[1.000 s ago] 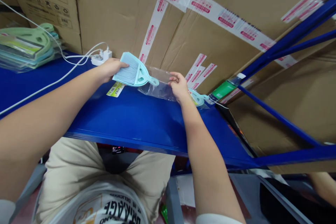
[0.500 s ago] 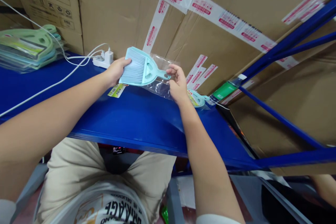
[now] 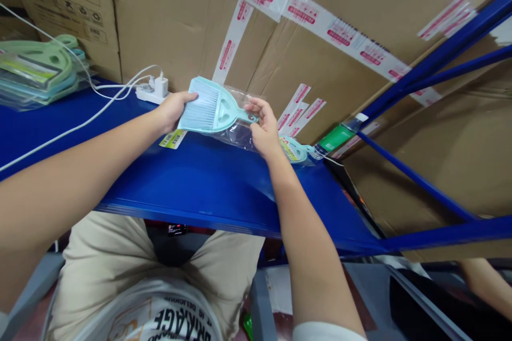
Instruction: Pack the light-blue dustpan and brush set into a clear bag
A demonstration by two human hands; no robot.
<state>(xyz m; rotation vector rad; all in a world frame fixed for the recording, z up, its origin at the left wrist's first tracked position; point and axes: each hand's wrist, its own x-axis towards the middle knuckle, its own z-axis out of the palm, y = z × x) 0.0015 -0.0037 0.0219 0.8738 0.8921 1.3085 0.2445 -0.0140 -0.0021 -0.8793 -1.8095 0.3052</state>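
Observation:
A light-blue dustpan with its small brush (image 3: 208, 106) is held above the blue shelf, bristles toward me. My left hand (image 3: 175, 109) is closed on the pan's wide left end, thumb over the front. My right hand (image 3: 264, 125) pinches the handle end with fingers curled. Behind the handle and under the set lies a clear plastic bag (image 3: 240, 136); whether my right hand grips it too I cannot tell. A yellow-green label card (image 3: 173, 139) lies below my left hand. Beyond my right wrist rests another bagged light-blue set (image 3: 296, 149).
Bagged green and blue dustpan sets (image 3: 44, 72) are stacked at the left. White cables run to a power strip (image 3: 150, 95). A green-labelled bottle (image 3: 338, 138) leans at the right near blue frame bars (image 3: 416, 173). Large cardboard boxes (image 3: 172, 26) stand behind. Another person's arm (image 3: 486, 282) shows at lower right.
The whole view has shifted slightly to the left. Both hands keep the same hold on the dustpan and brush, which barely moves between them.

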